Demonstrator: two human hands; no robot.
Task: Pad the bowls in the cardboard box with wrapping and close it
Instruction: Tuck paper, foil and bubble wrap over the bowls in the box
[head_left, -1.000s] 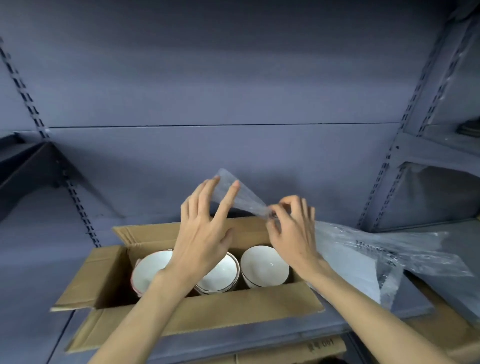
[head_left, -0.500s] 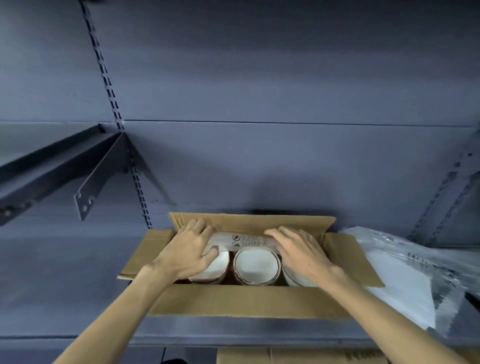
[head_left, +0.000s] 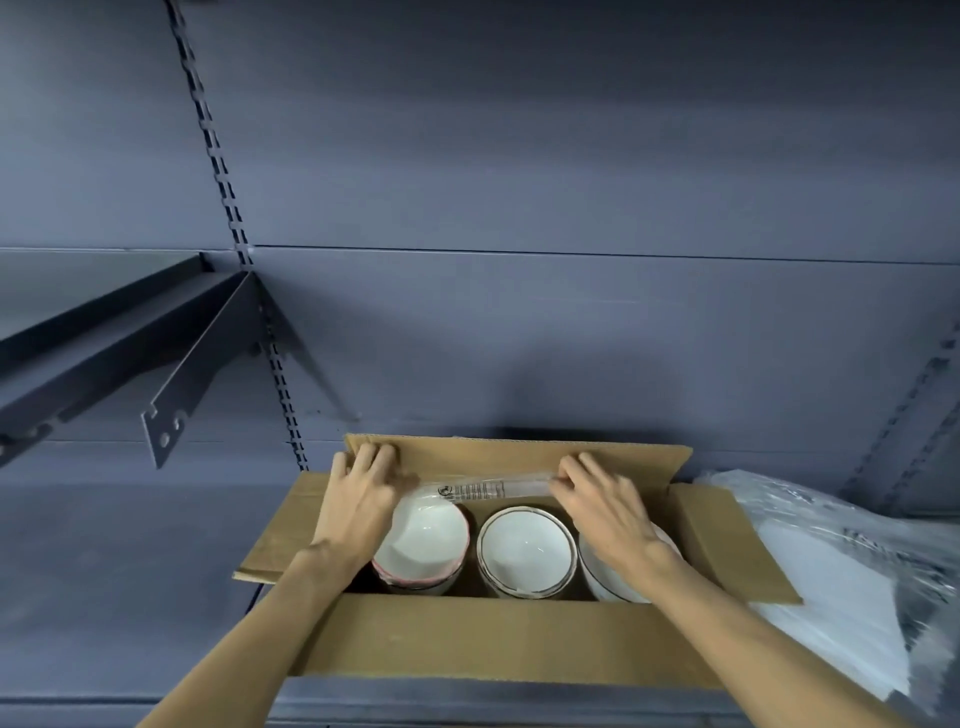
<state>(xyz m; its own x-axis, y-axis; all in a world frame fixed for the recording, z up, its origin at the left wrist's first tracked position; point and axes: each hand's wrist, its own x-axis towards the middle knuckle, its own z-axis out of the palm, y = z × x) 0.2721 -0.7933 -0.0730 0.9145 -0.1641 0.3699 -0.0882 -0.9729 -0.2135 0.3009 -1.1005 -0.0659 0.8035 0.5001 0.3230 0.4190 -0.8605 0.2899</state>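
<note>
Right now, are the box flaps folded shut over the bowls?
No, the cardboard box is open: its flaps stand out to the sides and back, and the white bowls show inside while both hands press clear wrapping behind them.

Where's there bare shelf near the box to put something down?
Bare: the shelf left of the cardboard box, below the bracket. Crowded: right of it, clear plastic wrapping; inside, three bowl stacks and both hands.

Between left grip (head_left: 358, 499) and right grip (head_left: 605, 512): wrapping (head_left: 480, 488), behind three bowls (head_left: 525, 551) inside box (head_left: 467, 634). Right of right grip: plastic sheets (head_left: 841, 566) on shelf (head_left: 130, 571).
</note>
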